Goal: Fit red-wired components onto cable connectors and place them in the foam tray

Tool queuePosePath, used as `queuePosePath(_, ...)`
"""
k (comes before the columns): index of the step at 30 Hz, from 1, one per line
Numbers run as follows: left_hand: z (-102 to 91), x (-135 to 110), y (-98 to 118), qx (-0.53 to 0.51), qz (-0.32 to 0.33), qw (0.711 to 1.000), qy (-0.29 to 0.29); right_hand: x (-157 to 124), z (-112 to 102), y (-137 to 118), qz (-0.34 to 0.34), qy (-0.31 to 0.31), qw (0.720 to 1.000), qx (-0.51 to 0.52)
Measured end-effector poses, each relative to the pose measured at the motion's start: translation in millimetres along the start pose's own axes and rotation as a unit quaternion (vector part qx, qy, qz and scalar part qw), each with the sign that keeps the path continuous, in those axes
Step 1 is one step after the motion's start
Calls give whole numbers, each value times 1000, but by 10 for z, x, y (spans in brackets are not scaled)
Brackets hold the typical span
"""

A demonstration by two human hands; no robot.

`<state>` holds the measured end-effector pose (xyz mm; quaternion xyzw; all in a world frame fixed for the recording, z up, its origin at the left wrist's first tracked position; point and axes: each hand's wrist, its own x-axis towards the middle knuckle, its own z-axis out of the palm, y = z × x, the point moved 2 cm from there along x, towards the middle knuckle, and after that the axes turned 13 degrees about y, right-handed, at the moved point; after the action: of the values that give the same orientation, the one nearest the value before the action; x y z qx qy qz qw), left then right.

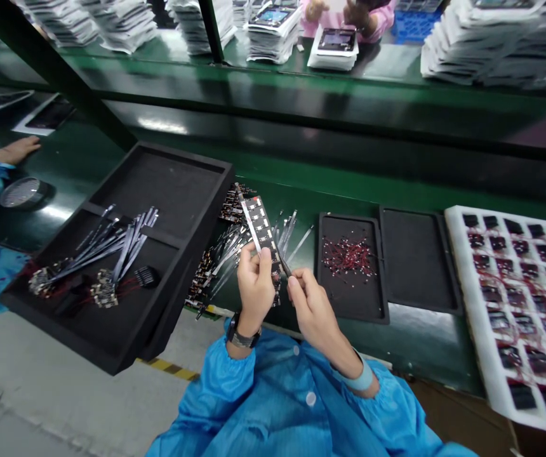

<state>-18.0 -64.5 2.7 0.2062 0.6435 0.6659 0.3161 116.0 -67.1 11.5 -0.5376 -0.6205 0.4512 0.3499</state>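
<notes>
My left hand (256, 282) grips a black strip (258, 219) with a row of small white-edged pieces along it and holds it tilted above the bench. In my right hand (312, 308) is a thin dark tool that looks like tweezers (282, 263), its tip close to the strip's right edge. Whether the tip touches the strip I cannot tell. Beneath and beside the strip lie several flat ribbon cables (230, 251) with small circuit boards. Just right of my hands, a black tray (349, 298) holds a heap of small parts with red wires (349, 256).
On the left, a deep black tray (173, 184) holds bundled ribbon cables (133, 244). Another shallow black tray (416, 260) and a white foam tray (454, 228) of black wired parts stand right. Stacked panels (273, 41) line the raised shelf. Another person's hand (16, 151) rests at far left.
</notes>
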Motion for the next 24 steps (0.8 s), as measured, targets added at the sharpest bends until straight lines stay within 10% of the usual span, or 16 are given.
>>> queuePosePath(5, -59, 14, 5, 11, -51, 995, -83, 25, -22, 3, -8, 13, 1000, -15)
queuePosePath(24, -70, 3, 28, 20, -29, 996, -85, 3, -20, -10, 14, 6, 1000, 9)
